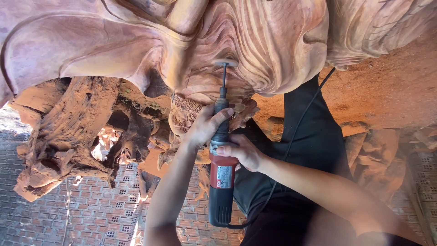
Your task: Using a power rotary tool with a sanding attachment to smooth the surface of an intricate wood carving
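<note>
A large reddish wood carving [255,41] with flowing folds fills the top of the view. Both my hands grip a red and black die grinder [221,177] that points up at it. My left hand [205,125] wraps the black neck near the front. My right hand [243,152] holds the red body just below. A thin shaft ends in a small spinning disc [225,63] that touches the carved surface. The grinder's black cord [296,132] runs up across my dark trousers.
A gnarled root base [68,136] of the carving spreads to the left. Red brick paving [100,214] lies beneath. Reddish sawdust [387,91] covers the ground at the right. My dark-clothed leg [314,146] is beside the wood.
</note>
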